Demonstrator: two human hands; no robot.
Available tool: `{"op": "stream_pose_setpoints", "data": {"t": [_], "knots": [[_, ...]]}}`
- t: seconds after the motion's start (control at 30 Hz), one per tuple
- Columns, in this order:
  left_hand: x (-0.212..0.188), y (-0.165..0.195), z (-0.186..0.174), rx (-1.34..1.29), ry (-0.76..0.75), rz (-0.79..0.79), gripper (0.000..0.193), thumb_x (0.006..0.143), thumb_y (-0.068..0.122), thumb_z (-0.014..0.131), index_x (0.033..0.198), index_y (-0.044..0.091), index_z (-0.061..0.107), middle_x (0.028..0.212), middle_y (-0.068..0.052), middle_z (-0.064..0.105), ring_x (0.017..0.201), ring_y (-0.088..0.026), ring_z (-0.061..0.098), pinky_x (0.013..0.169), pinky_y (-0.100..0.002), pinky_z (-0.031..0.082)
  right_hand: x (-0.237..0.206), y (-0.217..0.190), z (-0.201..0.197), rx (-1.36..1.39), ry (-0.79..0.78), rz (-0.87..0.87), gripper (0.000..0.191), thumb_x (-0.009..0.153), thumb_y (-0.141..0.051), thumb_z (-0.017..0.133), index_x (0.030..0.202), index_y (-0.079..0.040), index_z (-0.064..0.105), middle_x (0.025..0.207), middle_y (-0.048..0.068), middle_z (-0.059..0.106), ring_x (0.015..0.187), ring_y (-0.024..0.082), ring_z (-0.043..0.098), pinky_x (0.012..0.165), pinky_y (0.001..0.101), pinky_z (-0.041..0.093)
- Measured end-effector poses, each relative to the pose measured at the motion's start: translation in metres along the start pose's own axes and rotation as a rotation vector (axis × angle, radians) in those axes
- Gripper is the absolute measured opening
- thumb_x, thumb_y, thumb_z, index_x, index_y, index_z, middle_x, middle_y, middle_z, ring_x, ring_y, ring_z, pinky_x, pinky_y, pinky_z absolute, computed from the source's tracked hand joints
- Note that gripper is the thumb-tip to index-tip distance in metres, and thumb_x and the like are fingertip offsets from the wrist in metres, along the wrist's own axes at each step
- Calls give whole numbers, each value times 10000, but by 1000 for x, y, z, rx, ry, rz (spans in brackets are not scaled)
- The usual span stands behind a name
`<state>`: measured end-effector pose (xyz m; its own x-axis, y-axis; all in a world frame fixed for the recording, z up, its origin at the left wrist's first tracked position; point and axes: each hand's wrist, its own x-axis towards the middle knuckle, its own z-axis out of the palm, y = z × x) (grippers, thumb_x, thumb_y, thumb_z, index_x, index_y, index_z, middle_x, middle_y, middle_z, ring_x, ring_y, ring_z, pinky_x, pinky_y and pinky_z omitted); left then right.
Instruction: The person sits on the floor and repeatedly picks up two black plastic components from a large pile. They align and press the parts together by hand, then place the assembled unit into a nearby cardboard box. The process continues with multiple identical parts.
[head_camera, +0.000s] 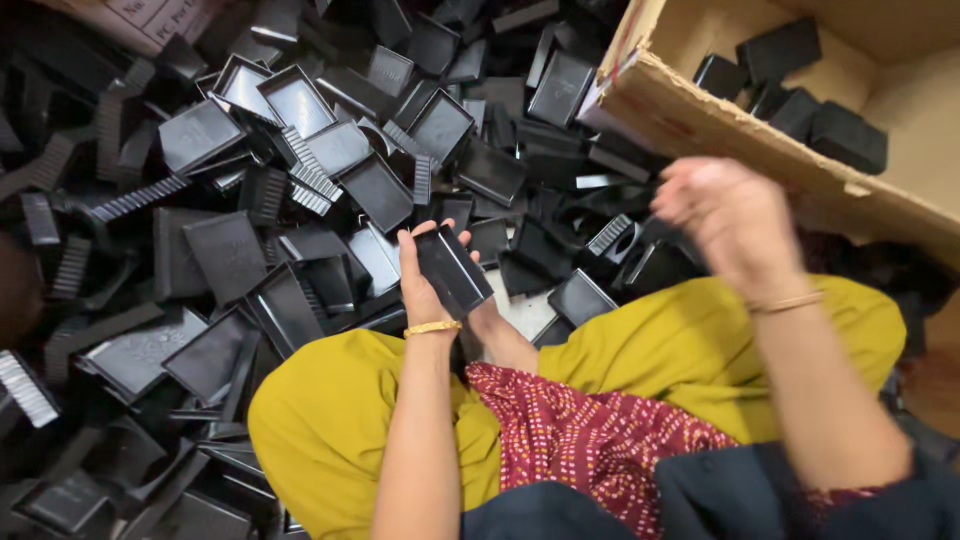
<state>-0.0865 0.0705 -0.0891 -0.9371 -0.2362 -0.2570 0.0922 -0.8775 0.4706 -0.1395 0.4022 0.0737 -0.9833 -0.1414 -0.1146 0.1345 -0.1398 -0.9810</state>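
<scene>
My left hand (420, 285) grips a small black rectangular plastic tray (453, 270) just above my knee, its hollow side facing up. My right hand (725, 215) is raised and blurred just below the near edge of a cardboard box (700, 115). Its fingers are loosely curled and I see nothing in them. Inside the box lie a few black plastic pieces (790, 85). A large heap of the same black trays and ribbed plastic parts (300, 150) covers the floor in front of me.
I sit on the floor with yellow trousers (330, 410) and a red patterned cloth (590, 430) over my lap. The cardboard box stands at the upper right. Another carton corner (140, 20) shows at the top left.
</scene>
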Motion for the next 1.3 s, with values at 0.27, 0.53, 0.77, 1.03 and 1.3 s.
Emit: {"op": "stream_pose_setpoints", "data": {"t": [0.27,0.53,0.77,1.03,1.3], "knots": [[10,-13,-2,-125,-43,-73,467,1026,499,505,1154,65,621,1238,-167,682,1091,-310,697,924,-459,590,36,117,82,-1225,-382,-424,547,816,-192,791,1329,-93,631,1386,157,612,1306,321,571,1111,473,498],[22,-31,2,-181,-76,-16,578,1061,549,403,1155,30,638,1202,-161,701,1058,-283,699,897,-415,584,30,126,115,-1790,-801,-560,922,587,-280,871,1416,-96,512,1402,134,473,1376,339,391,1068,778,261],[13,-48,3,-115,-2,-20,618,1076,573,378,1195,17,619,1162,-162,693,1010,-261,703,869,-395,587,10,92,82,-464,-28,-263,375,871,-118,780,1183,-76,576,1139,55,618,1072,191,583,986,337,478],[3,-49,3,43,-75,-28,608,1074,553,366,1276,31,604,1214,-135,679,1054,-222,667,927,-365,553,-24,121,119,-534,-148,-57,525,806,-161,854,1207,-60,532,1121,61,636,994,141,598,897,310,501],[-14,-39,16,316,-71,75,533,1070,513,341,1266,93,603,1204,-71,653,1096,-168,617,1003,-306,495,-42,108,141,-829,-260,-1,755,723,-220,880,1373,-61,529,1164,96,663,1076,157,642,915,339,529]]}}
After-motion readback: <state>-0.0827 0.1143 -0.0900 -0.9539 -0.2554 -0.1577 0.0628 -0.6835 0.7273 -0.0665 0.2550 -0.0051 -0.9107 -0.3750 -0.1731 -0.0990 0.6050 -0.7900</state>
